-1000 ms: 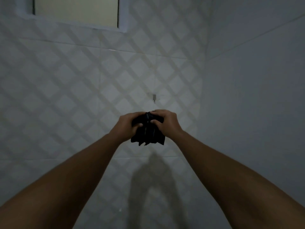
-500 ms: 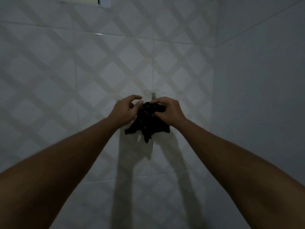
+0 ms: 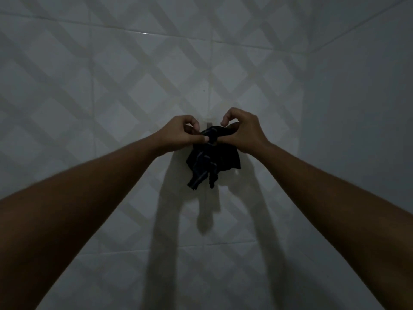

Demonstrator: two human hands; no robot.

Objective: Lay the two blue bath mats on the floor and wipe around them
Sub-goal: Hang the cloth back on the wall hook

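— While the dark cloth (image 3: 214, 162) is hanging mid-frame against the tiled wall (image 3: 111, 90), what is holding it?
— Your left grip (image 3: 186, 133) and right grip (image 3: 244, 134) are both pinching its top, fingers curling.

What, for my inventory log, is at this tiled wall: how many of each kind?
Bare hands: 2, the left hand and the right hand
Dark crumpled cloth, held by both: 1
Small metal wall hook: 1
Total: 4
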